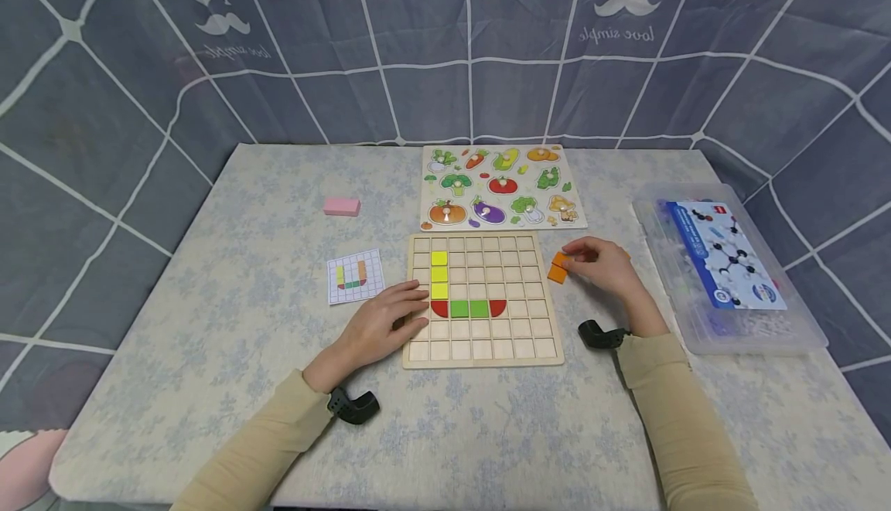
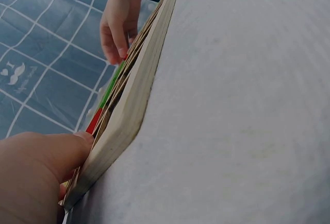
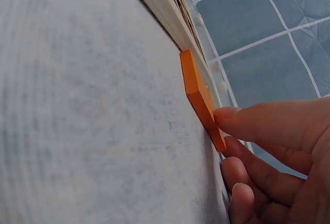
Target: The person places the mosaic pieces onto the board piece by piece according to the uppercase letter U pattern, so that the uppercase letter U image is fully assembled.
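Note:
A wooden grid board (image 1: 522, 349) lies on the table, bearing a column of yellow squares (image 1: 439, 274) and, below it, a row of two green squares (image 1: 469, 308) between two red rounded-corner pieces (image 1: 497, 308). My left hand (image 1: 383, 321) rests at the board's left edge, fingers extended, with its thumb (image 2: 72, 149) by the left red piece. Right of the board, two orange square blocks (image 1: 556, 274) lie together. My right hand (image 1: 604, 266) pinches the farther one; its thumb (image 3: 242, 121) is on the block and the other fingers curl behind. A bit of orange (image 1: 629, 255) peeks out behind that hand.
A pattern card (image 1: 355, 277) lies left of the board, with a pink block (image 1: 342, 206) beyond it. Behind the board is a vegetable puzzle (image 1: 503, 186). A clear plastic case (image 1: 759, 333) with a blue label stands at the right. Grid-patterned curtains surround the table.

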### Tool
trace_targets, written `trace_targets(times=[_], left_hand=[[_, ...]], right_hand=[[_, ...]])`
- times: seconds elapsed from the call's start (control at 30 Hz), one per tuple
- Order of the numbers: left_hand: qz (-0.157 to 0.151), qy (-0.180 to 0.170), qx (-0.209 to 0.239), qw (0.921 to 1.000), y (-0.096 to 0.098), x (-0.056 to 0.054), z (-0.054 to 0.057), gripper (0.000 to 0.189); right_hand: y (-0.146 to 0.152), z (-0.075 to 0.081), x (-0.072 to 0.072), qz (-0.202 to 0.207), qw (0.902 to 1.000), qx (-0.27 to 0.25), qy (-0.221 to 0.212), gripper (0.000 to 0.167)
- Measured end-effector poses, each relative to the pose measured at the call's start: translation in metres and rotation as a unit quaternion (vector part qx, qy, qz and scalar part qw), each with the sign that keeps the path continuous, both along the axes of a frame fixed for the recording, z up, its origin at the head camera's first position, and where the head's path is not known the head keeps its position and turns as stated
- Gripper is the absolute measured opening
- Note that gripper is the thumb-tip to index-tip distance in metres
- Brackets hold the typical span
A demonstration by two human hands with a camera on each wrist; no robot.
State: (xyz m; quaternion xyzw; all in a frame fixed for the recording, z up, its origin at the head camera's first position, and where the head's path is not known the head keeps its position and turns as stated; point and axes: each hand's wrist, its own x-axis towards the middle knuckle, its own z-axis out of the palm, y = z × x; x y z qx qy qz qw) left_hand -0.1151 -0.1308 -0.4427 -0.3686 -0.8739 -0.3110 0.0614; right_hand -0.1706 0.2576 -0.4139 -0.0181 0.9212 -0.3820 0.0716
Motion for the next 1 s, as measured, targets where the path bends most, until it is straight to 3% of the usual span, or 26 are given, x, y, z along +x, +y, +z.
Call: trace_targets(times=[1.0], left_hand=[[-0.003,0.009,0.001,1.0000,-0.0005,-0.0008,-0.0023,0.031]], right_hand=[[-0.0014,0.0064,0.0013,0.014,0.9995,-0.025,-0.011,0.034]])
